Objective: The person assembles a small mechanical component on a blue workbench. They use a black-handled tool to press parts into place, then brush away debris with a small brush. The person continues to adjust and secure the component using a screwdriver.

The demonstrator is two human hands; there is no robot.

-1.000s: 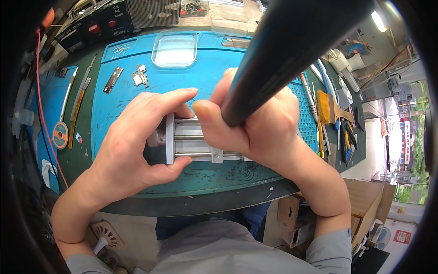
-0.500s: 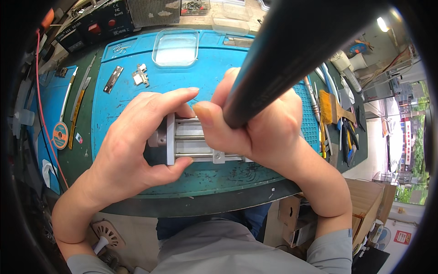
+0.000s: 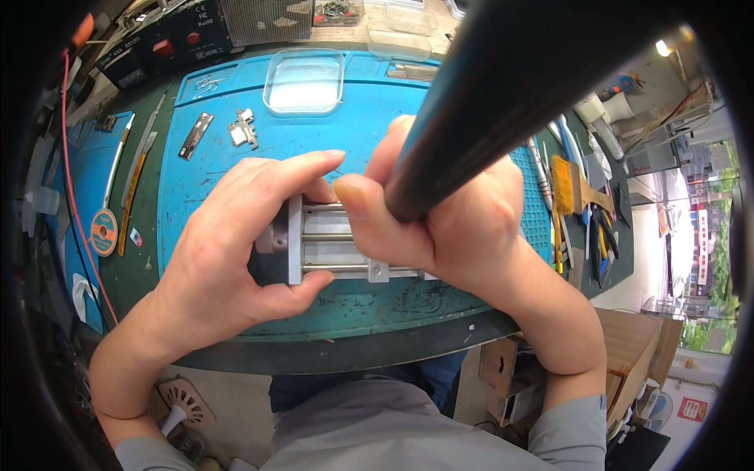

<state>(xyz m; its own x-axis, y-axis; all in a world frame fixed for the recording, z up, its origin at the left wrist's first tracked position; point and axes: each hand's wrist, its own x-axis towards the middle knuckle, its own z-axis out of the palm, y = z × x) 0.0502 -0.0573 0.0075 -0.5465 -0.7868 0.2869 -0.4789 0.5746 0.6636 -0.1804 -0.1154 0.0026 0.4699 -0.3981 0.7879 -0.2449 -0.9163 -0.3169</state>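
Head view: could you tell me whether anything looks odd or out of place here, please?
A large dark bar slants across the upper right, very close to the camera, hiding part of the right hand. Otherwise the metal rail assembly and blue mat look orderly.

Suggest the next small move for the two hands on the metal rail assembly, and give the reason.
Probably a small adjustment by the right hand while the left hand braces. The left hand clamps the end plate of the metal rail assembly above the blue mat; the right thumb presses on its rods, and a dark pole hides the rest.
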